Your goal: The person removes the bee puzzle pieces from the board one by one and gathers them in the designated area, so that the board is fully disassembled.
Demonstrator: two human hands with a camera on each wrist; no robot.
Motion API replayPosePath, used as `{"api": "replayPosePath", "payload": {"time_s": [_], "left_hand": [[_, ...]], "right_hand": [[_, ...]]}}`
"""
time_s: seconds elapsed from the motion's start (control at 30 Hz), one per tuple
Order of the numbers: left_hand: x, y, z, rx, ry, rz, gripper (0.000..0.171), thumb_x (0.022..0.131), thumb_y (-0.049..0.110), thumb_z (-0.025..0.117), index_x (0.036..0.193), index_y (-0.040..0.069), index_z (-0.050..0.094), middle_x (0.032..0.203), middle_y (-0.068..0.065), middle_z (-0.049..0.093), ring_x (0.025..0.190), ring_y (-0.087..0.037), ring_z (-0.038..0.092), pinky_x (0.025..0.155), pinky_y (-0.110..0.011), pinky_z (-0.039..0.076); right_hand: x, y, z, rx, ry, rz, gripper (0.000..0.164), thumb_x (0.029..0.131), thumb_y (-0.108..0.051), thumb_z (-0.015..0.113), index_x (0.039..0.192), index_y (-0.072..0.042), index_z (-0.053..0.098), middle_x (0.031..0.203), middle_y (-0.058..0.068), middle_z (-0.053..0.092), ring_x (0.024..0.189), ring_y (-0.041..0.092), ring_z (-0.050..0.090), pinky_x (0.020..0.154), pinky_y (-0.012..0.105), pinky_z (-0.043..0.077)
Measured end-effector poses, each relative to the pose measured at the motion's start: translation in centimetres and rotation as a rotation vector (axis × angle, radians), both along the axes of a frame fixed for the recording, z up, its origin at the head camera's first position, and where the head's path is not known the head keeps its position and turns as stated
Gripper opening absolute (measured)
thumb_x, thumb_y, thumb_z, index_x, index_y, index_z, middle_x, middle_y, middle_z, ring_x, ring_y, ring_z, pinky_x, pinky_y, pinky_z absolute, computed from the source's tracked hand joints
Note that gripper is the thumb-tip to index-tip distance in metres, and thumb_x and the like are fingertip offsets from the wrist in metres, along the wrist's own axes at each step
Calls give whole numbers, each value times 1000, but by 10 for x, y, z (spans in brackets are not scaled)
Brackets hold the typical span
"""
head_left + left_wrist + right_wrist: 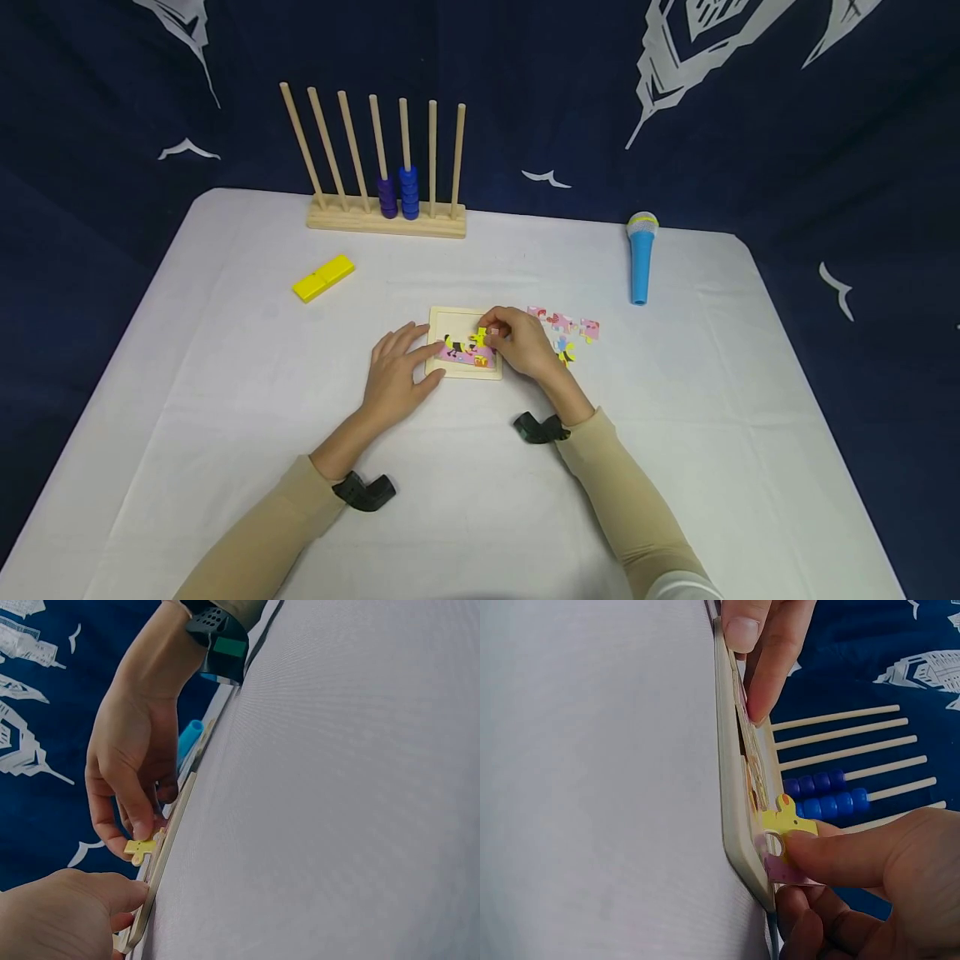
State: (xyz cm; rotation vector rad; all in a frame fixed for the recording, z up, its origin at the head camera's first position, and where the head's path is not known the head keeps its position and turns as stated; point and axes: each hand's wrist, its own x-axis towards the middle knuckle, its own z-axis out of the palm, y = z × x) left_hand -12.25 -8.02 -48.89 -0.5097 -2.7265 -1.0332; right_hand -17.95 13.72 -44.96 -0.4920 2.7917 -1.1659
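A small wooden puzzle tray (456, 321) lies in the middle of the table, its lower half holding joined pink, black and yellow pieces (459, 357). My right hand (527, 343) pinches a yellow and pink puzzle piece (789, 822) between thumb and fingers. In the right wrist view this piece stands tilted at the tray's rim. My left hand (396, 377) is at the tray's left side, thumb at the lower corner and a fingertip over the joined pieces. Several loose puzzle pieces (590, 328) lie right of the tray, partly behind the right hand.
A wooden peg stand (345, 219) with purple rings (387, 198) and blue rings (408, 193) stands at the back edge. A yellow block (323, 278) lies in front of it. Toward the back right is a blue toy microphone (641, 262).
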Motion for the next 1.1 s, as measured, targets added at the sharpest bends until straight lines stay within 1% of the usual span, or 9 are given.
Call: {"api": "replayPosePath", "payload": {"time_s": [0.13,0.4,0.53,0.63,0.83,0.93,1.1], "left_hand": [[1,1,1,4,-3,0,39,84,18,74,121,6,69,142,-18,52,140,-37,37,115,-59,20],[1,1,2,-1,-13,4,40,84,19,74,122,6,68,142,-18,51,140,-36,36,115,-59,19],[1,1,1,-4,-11,5,40,84,19,74,122,6,69,142,-17,51,140,-36,36,115,-58,19],[1,1,1,-4,-11,5,40,84,19,74,122,6,69,142,-18,51,140,-36,36,115,-58,19],[1,1,2,-1,-13,5,40,84,18,74,122,6,69,142,-18,52,140,-36,36,115,-58,19],[1,1,1,-1,-13,5,39,85,18,74,122,6,69,142,-18,52,140,-36,36,115,-58,19],[1,1,1,3,-15,6,39,85,17,74,121,6,69,142,-18,52,140,-37,36,115,-58,19]], "right_hand": [[1,0,1,-13,11,-2,11,90,1,64,97,-5,70,87,9,67,77,20,56,71,28,44],[1,0,3,23,10,-23,13,90,-1,65,98,-8,71,89,8,68,77,20,57,71,28,43],[1,0,3,43,4,-29,13,91,-2,65,98,-9,71,86,7,68,76,19,55,70,27,41],[0,0,3,48,3,-25,12,91,-3,64,99,-9,71,83,6,66,74,18,53,68,27,39],[-1,2,3,49,-8,-39,10,92,-6,65,100,-10,70,86,6,66,74,18,52,68,27,38],[-1,2,2,28,-13,-43,10,92,-6,64,100,-9,70,88,6,66,75,19,52,69,27,39],[-1,6,6,-58,-37,-44,13,93,-1,62,102,-5,69,91,10,64,74,19,55,66,25,43]]}}
